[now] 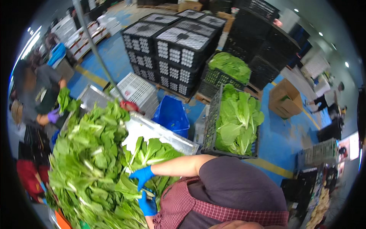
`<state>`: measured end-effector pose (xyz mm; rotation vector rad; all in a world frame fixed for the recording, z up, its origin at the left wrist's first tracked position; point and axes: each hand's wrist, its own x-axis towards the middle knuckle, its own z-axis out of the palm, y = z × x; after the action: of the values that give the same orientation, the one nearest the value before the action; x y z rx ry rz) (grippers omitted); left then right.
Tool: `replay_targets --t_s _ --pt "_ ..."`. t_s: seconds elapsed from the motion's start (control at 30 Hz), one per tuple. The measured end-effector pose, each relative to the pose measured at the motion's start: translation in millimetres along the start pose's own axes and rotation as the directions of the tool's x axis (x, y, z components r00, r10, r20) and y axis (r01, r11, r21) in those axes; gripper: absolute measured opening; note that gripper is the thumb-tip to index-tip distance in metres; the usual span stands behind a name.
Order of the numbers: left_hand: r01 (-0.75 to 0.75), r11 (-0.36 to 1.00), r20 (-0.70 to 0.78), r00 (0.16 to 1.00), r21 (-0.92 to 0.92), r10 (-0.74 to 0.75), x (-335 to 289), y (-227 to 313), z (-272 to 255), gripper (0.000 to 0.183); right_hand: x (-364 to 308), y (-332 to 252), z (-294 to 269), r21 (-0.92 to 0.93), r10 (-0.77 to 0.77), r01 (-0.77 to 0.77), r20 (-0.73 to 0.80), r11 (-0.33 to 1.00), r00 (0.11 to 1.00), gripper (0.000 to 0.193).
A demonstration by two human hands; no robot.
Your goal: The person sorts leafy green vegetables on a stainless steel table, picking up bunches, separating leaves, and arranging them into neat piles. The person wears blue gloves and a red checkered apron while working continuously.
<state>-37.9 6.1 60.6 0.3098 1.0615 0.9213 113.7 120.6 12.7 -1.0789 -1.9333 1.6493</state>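
Observation:
My left hand (148, 205), in a blue glove, is closed around the pale stem end of a leafy green (127, 187), whose leaf spreads left over the heap. Just above it is my right hand (142, 176), also blue-gloved, its thumb and fingers apart beside that leaf; whether it touches the leaf is hard to tell. A large heap of leafy greens (91, 152) covers the metal table (173, 133) to the left. A smaller bunch of greens (154, 150) lies on the table beyond my right hand.
A black crate (209, 133) full of greens stands beyond my right arm, next to a blue bin (171, 114). Stacked black crates (179, 49) and a cardboard box (285, 98) stand farther off. Across the table, a purple-gloved co-worker (42, 95) holds greens; a metal pole (97, 49) rises behind the table.

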Motion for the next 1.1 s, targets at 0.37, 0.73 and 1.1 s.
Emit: replay_targets --t_s 0.37,0.73,1.1 --pt "-0.063 0.969 -0.057 0.997 -0.24 0.051 -22 4 -33 0.041 -3 61 -32 -0.453 -0.078 -0.085 -0.33 0.887 0.941 0.032" --pt "-0.127 0.957 -0.24 0.969 -0.26 0.064 -29 -6 -28 0.03 63 28 -19 -0.861 0.162 -0.058 0.029 0.505 0.986 0.018" --pt "-0.209 0.939 -0.27 0.954 -0.273 0.133 -29 7 -26 0.023 27 -4 -59 -0.608 0.054 -0.07 -0.045 0.791 0.998 0.016"
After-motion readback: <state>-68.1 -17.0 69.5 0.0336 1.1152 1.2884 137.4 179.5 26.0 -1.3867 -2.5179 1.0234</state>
